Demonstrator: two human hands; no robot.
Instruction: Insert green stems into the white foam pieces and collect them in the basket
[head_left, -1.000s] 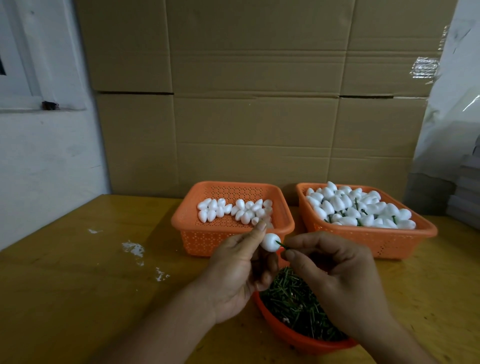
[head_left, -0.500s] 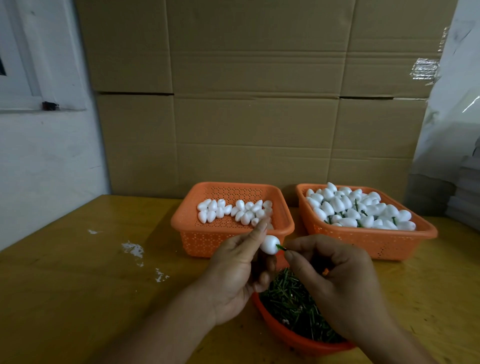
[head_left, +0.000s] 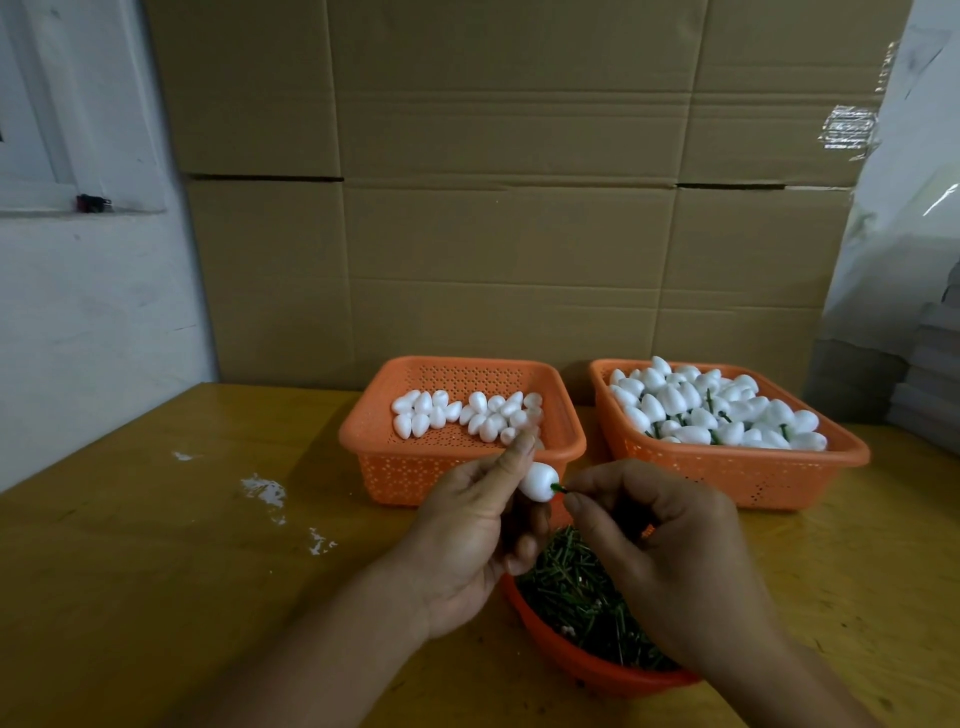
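my left hand (head_left: 470, 540): fingers pinch small white egg-shaped foam piece (head_left: 539, 481)
my right hand (head_left: 670, 561): pinches thin green stem (head_left: 558, 487), tip at the foam
below: round orange bowl (head_left: 597, 670) of stems

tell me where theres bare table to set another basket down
The widest bare stretch of table lies left of the left basket, marked only by small white flecks. Narrower room lies right of the bowl of stems, in front of the right basket. The middle, around both hands, is crowded.
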